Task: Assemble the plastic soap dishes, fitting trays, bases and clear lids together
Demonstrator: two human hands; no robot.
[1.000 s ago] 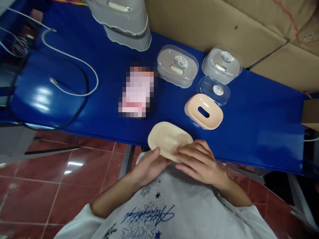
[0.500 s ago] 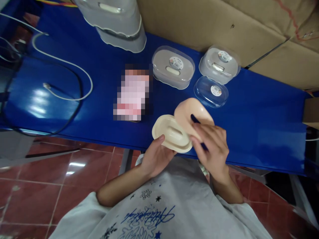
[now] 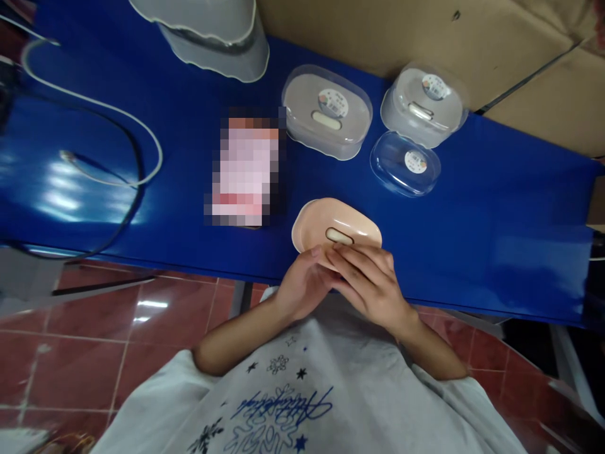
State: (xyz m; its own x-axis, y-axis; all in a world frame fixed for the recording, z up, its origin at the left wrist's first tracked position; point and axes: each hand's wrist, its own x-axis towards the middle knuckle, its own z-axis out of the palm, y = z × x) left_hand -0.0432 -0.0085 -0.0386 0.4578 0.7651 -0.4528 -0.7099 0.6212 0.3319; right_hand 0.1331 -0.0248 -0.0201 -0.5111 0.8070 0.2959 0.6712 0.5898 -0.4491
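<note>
Both hands are on a small oval soap dish just above the table's front edge. Its peach drain tray [image 3: 352, 218] lies over the cream base [image 3: 339, 237], whose raised ridge shows through the tray's slot. My left hand [image 3: 302, 287] grips the near left side, thumb on the rim. On the near right side, my right hand [image 3: 371, 280] has its fingers over the tray's edge and its thumb below. The fingers hide the near rim, so I cannot tell whether the two parts fit flush. A clear oval lid [image 3: 401, 165] with a round label lies beyond.
Two lidded soap dishes [image 3: 326, 116] [image 3: 420, 113] stand at the back, by brown cardboard [image 3: 359, 38]. Large clear-lidded containers [image 3: 222, 57] are stacked at back left. A blurred-out pink item [image 3: 246, 167] and a white cable [image 3: 158, 151] lie leftward on the blue table [image 3: 496, 227].
The peach tray has come down and left onto the cream base, which it now covers. My right hand moved left with it, close to my left hand. The view shifted slightly.
</note>
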